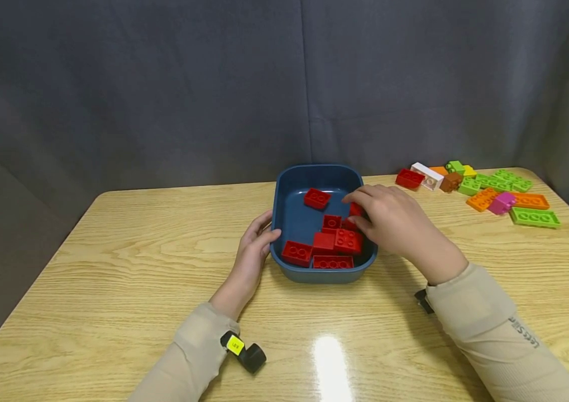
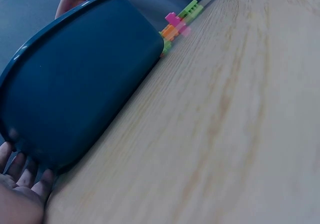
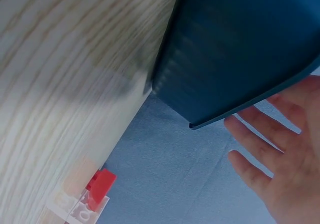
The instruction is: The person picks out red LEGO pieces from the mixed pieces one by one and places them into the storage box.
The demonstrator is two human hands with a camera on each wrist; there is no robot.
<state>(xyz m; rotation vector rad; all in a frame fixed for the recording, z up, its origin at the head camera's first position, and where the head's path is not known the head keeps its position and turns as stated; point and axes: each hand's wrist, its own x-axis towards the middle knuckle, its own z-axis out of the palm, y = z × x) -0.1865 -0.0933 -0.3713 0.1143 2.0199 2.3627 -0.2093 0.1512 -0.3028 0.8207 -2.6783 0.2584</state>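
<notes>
A dark blue plastic bin (image 1: 324, 277) stands on the table with several red toy bricks (image 1: 348, 241) inside, mostly toward its near end. One red brick (image 1: 317, 199) lies apart toward the far end. My left hand (image 1: 252, 248) holds the bin's left side, its thumb on the rim and its fingers along the outer wall (image 2: 75, 83). Over the right rim reaches my right hand (image 1: 392, 218), thumb and index finger spread beside a red brick partly hidden by the hand. In the right wrist view its other fingers (image 3: 257, 154) are extended and apart.
On the table's far right lie loose bricks: a red brick (image 1: 409, 178), a white brick (image 1: 427, 176), a brown brick (image 1: 451, 182), a magenta brick (image 1: 502, 203), and several green bricks (image 1: 535, 217) and orange bricks (image 1: 530, 200). A grey curtain (image 1: 204, 95) hangs behind the table.
</notes>
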